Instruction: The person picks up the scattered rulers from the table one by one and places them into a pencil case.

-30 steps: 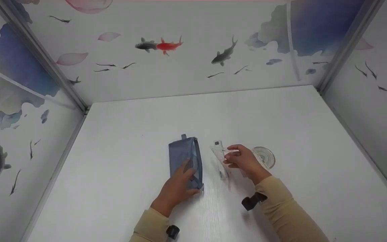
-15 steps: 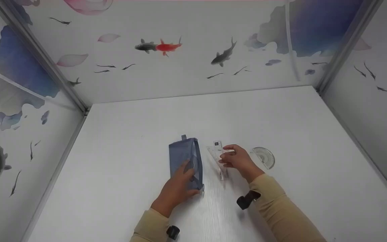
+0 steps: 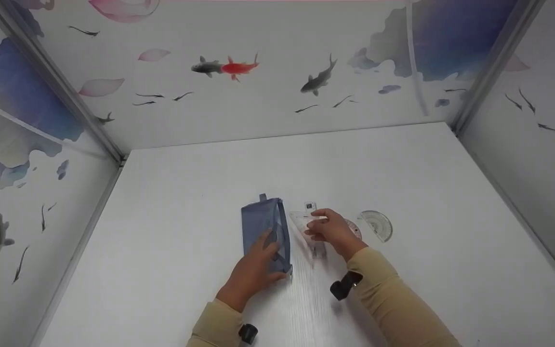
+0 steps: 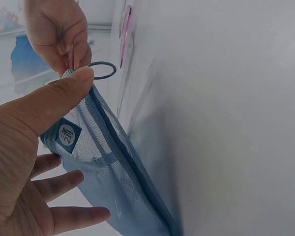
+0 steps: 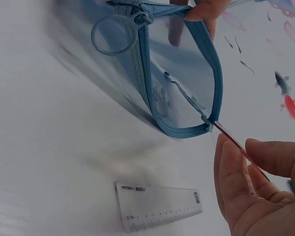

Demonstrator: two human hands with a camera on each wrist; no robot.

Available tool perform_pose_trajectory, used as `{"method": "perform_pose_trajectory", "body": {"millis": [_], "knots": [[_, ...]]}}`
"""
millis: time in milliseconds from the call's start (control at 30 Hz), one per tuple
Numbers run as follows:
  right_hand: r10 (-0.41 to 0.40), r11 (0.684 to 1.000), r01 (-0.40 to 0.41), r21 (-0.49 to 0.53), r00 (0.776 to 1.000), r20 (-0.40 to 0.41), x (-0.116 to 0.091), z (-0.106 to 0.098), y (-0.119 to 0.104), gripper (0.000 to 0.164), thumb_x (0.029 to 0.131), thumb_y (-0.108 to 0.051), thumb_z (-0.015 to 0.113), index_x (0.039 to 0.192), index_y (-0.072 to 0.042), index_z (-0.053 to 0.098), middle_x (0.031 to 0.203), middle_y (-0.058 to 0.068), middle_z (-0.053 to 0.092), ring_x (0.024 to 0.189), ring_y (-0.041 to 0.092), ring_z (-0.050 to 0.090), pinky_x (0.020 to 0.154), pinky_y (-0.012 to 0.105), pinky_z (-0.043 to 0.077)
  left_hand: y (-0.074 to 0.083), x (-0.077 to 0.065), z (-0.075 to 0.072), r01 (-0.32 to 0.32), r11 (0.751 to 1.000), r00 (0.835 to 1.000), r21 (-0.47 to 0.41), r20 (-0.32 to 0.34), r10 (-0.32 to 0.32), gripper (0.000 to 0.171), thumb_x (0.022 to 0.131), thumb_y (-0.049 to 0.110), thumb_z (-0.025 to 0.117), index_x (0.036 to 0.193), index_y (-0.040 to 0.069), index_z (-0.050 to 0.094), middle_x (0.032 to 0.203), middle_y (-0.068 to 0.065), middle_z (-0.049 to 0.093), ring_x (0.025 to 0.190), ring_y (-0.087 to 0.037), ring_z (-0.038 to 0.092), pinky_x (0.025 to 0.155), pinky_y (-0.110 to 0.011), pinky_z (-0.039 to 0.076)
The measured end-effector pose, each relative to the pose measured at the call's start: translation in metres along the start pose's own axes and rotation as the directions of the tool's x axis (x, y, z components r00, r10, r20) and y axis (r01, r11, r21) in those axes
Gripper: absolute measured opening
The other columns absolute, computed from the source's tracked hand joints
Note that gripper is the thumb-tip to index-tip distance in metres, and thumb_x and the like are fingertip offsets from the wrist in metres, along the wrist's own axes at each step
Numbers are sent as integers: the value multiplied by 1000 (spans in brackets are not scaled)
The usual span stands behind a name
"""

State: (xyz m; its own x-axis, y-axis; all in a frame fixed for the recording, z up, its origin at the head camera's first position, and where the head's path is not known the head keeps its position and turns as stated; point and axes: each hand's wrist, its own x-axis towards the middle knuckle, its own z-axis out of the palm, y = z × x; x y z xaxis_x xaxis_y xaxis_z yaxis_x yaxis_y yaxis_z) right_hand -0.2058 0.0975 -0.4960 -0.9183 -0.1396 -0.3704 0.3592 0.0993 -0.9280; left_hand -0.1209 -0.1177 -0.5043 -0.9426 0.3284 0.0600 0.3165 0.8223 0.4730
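Observation:
A blue mesh pencil case (image 3: pixel 259 219) lies on the table with its zipped mouth facing right. My left hand (image 3: pixel 251 272) grips it near the mouth; in the left wrist view the thumb (image 4: pixel 64 96) presses on the rim beside a zip-pull ring (image 4: pixel 105 70). Just right of the case, my right hand (image 3: pixel 336 233) pinches a clear set square (image 3: pixel 298 219) between thumb and fingers. In the right wrist view this set square (image 5: pixel 241 151) shows edge-on as a thin reddish line, one end right at the zipped rim. Part of it is hidden by the fingers.
A clear straight ruler (image 3: pixel 310 206) lies on the table beneath the right hand. Right of that hand are a pink-marked clear drawing tool (image 3: pixel 355 229), partly covered, and a clear protractor (image 3: pixel 384 226). Walls with printed fish (image 3: pixel 240 68) enclose the white table (image 3: pixel 181 193).
My right hand has moved left with the set square, closer to the pencil case's mouth. The protractor and the pink-marked tool have come out from behind it. My left hand stays in place.

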Motion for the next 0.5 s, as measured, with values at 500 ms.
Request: {"method": "perform_pose_trajectory", "body": {"millis": [500], "knots": [[-16, 999, 17, 31, 1000, -15, -1, 17, 7, 40, 94, -2, 58, 132, 3, 47, 110, 22, 62, 86, 18, 68, 76, 32, 56, 2, 0, -1, 0, 1000, 1000, 1, 5, 0, 63, 75, 30, 83, 130, 15, 54, 154, -15, 29, 129, -36, 46, 89, -45, 52]]}}
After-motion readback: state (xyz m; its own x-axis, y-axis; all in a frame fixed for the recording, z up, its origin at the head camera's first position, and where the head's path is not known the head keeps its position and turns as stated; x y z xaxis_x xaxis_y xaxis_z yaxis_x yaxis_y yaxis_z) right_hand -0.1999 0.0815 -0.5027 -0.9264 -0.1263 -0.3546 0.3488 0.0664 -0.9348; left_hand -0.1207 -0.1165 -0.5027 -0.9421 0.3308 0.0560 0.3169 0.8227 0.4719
